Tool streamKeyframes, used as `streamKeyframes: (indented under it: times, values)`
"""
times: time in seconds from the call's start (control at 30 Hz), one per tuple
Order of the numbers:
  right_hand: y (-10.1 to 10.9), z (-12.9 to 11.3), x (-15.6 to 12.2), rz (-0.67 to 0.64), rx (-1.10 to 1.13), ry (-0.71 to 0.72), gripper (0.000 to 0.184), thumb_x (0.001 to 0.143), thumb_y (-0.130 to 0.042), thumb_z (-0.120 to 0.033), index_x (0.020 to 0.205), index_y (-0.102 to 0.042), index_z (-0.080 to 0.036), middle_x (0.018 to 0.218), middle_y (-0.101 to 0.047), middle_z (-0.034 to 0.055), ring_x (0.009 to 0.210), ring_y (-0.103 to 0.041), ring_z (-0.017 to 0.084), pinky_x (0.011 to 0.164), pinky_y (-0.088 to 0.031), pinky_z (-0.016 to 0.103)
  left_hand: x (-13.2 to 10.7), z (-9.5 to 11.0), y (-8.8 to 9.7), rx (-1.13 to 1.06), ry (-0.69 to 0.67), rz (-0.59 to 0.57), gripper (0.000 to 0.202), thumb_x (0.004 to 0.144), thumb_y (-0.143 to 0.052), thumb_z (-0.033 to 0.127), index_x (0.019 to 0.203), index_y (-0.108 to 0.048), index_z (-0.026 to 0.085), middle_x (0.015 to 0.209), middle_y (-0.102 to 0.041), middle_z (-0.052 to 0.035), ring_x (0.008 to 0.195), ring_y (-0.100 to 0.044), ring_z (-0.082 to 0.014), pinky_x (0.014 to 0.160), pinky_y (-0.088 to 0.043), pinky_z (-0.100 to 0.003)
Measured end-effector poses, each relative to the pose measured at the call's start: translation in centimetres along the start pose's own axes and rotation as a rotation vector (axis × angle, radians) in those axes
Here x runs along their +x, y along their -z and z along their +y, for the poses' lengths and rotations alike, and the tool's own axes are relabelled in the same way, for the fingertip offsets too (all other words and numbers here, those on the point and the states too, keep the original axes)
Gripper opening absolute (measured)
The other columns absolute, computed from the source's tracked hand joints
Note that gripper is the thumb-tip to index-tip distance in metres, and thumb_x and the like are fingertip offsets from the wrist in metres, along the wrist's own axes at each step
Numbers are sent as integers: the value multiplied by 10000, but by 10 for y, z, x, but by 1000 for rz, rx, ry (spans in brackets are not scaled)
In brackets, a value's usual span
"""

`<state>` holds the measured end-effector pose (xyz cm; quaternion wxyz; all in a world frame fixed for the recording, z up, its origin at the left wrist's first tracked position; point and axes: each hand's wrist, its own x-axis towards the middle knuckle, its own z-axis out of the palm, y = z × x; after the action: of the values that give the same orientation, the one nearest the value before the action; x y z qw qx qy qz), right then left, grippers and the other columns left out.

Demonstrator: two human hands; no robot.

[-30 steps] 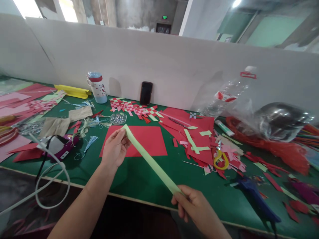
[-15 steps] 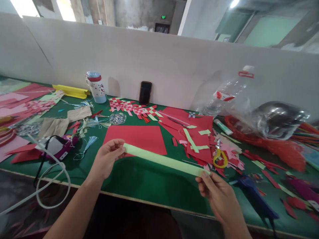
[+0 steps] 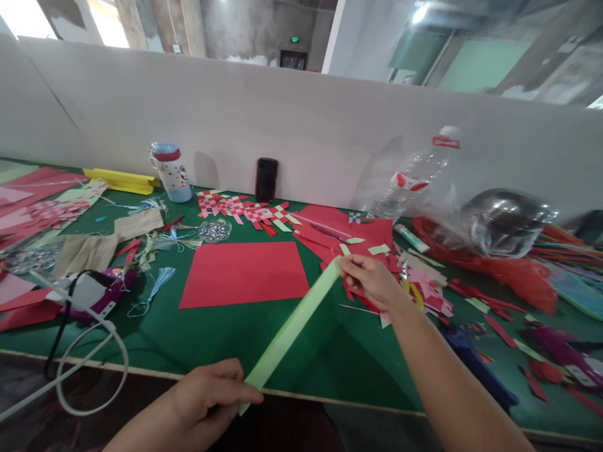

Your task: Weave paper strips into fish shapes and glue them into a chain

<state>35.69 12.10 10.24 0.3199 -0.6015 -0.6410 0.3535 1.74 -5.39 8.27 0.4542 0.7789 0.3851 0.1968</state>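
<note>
A long pale green paper strip [image 3: 294, 326] stretches diagonally between my two hands, above the green tabletop. Its near end is pinched by my left hand [image 3: 207, 398], low at the table's front edge. My right hand [image 3: 370, 276] grips the far end, higher up and further over the table. A flat red paper sheet [image 3: 245, 273] lies behind and to the left of the strip. Red paper pieces and pale green scraps [image 3: 378, 249] lie beyond my right hand, and scissors with yellow handles [image 3: 415, 295] are partly covered by my right arm.
Woven paper pieces [image 3: 240, 210], a dish of beads [image 3: 215, 230] and a phone [image 3: 266, 180] stand or lie toward the back partition. A cup [image 3: 172, 172] is at back left. Glue guns [image 3: 106, 295] and white cable are left; a plastic bottle [image 3: 419, 176] and metal bowl [image 3: 506, 220] are right.
My left hand has come down toward the front edge, while my right hand has risen and moved left. The green strip has turned from nearly level to a steep diagonal.
</note>
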Motion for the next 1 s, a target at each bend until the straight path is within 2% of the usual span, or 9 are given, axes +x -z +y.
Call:
streamKeyframes:
  times: [0.1, 0.17, 0.23, 0.33, 0.5, 0.63, 0.8, 0.9, 1.0]
  values:
    - [-2, -2, 35, 87, -232, 57, 372, 904, -476, -509, 987, -665, -199, 872, -703, 67, 767, -648, 197, 713, -502, 330, 5, -4, -3, 135, -51, 145, 446, 847, -449, 62, 1187, -629, 288, 905, -604, -32, 881, -579, -154, 765, -494, -245]
    - [-1, 1, 59, 158, -400, 84, 304, 928, -488, -407, 1047, -662, -188, 1049, -692, 105, 1005, -622, 241, 893, -460, 391, 8, -11, -7, 222, -112, 252, 459, 841, -473, 79, 1240, -595, 271, 928, -622, -54, 964, -547, -194, 824, -501, -301]
    - [-1, 8, 81, 180, -549, 96, 279, 933, -523, -359, 1091, -645, -164, 1180, -642, 115, 1150, -556, 254, 1002, -399, 457, 12, -20, -14, 289, -146, 298, 484, 819, -503, 92, 1272, -567, 249, 969, -633, -73, 1000, -520, -221, 853, -495, -351]
    - [-4, 20, 105, 156, -726, 79, 326, 917, -579, -369, 1167, -598, -160, 1236, -597, 92, 1138, -563, 245, 979, -434, 503, 16, -32, -27, 351, -156, 316, 516, 779, -533, 109, 1282, -544, 226, 966, -635, -80, 984, -506, -248, 841, -473, -408]
    - [-11, 34, 125, 132, -915, 35, 315, 923, -577, -349, 1183, -585, -172, 1213, -596, 86, 1054, -598, 221, 896, -505, 450, 21, -43, -39, 386, -179, 281, 524, 758, -530, 125, 1272, -521, 222, 928, -636, -69, 934, -502, -257, 800, -412, -430]
    - [-14, 39, 133, 154, -977, 18, 293, 929, -568, -343, 1172, -592, -181, 1202, -601, 83, 1040, -601, 212, 886, -512, 437, 22, -45, -39, 394, -191, 288, 601, 746, -520, 117, 1335, -455, 220, 941, -639, -68, 929, -505, -258, 796, -385, -423]
    - [-14, 45, 141, 171, -968, 59, 287, 919, -583, -343, 1142, -603, -163, 1177, -612, 78, 1042, -603, 217, 896, -502, 450, 22, -38, -31, 377, -191, 292, 739, 724, -521, 79, 1422, -319, 215, 956, -658, -60, 919, -515, -247, 800, -394, -404]
    - [-14, 44, 141, 194, -914, 96, 279, 915, -588, -354, 1112, -611, -158, 1156, -620, 72, 1034, -603, 214, 901, -493, 450, 21, -34, -28, 416, -192, 288, 658, 780, -530, 77, 1398, -337, 199, 967, -658, -66, 914, -519, -238, 792, -415, -392]
    - [-11, 38, 137, 274, -825, 121, 228, 924, -556, -310, 1071, -627, -150, 1121, -633, 85, 1050, -587, 218, 926, -459, 437, 22, -35, -31, 473, -203, 337, 443, 851, -537, 122, 1284, -472, 192, 935, -635, -76, 898, -510, -237, 762, -436, -384]
